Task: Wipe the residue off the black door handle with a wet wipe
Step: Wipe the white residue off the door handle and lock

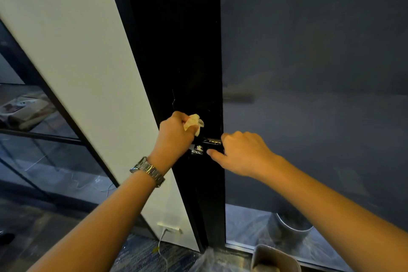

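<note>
The black door handle [212, 141] juts from the black door stile [181, 62] at mid-frame, with a pale patch of residue [197, 149] just below it. My left hand [176, 132], a metal watch on its wrist, is shut on a crumpled pale wet wipe [194, 122] held against the door just above and left of the handle. My right hand [240, 152] grips the handle's right end, fingers curled over it and thumb under it. The handle's right part is hidden by that hand.
A frosted glass door panel [309, 73] fills the right. A white wall panel [77, 62] stands left of the stile, with a socket and cable [169, 229] near the floor. A lined bin [273, 258] stands at the bottom, and a glass partition [33, 139] at far left.
</note>
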Tool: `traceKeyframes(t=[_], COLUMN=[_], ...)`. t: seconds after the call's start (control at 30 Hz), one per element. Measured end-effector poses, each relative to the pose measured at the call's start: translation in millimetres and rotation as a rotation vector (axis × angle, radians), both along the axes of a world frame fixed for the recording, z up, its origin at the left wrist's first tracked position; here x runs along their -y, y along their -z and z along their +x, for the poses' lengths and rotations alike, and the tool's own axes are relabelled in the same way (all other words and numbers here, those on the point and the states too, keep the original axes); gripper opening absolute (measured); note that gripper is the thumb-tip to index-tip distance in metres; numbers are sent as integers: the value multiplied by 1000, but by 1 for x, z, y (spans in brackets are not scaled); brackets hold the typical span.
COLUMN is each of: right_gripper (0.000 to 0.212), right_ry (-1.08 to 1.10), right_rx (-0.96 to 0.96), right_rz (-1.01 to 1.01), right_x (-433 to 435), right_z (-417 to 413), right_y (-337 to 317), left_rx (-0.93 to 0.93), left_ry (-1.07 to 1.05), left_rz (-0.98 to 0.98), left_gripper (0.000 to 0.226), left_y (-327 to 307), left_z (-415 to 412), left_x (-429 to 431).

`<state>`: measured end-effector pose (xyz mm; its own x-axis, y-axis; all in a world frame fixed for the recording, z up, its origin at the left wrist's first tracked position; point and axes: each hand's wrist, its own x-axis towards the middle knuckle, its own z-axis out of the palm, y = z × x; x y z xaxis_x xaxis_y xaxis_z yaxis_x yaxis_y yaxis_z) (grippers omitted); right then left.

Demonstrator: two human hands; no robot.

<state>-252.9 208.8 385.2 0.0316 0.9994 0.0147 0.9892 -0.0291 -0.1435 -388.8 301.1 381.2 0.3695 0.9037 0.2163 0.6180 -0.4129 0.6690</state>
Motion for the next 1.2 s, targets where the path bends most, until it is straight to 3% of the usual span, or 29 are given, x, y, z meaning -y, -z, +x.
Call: traceKeyframes(t=[0.1,0.17,0.37,0.57,0.77,0.93,1.1,1.2], right_gripper=[34,33,39,44,43,45,43,41], right_ry=[-9,-15,23,30,4,-2,-22,-22], right_rx=[18,8,-32,-30,-39,-18,-14,-10], right_rz=[-15,-27,-43,-29,-50,-61,-48,-43], right_x=[-4,-10,-21,-21,-24,-24,-21,-22], right_z=[-1,-4,-8,-8,-6,-5,-4,-5], right_y=[-3,-3,2,2,2,2,2,3], left_rx=[129,162,58,120,-12,-391,-174,-208], left_ry=[9,-15,-143,-38,92,381,261,261], left_rz=[-304,-366,-13,364,521,646,635,656], left_gripper=[19,24,23,23,18,18,16,11], left_y=[6,5,6,11,2,-6,-12,-4], left_z=[-11,-13,14,10,10,16,5,13], left_x=[-1,-5,-2,1,-14,-15,-25,-18])
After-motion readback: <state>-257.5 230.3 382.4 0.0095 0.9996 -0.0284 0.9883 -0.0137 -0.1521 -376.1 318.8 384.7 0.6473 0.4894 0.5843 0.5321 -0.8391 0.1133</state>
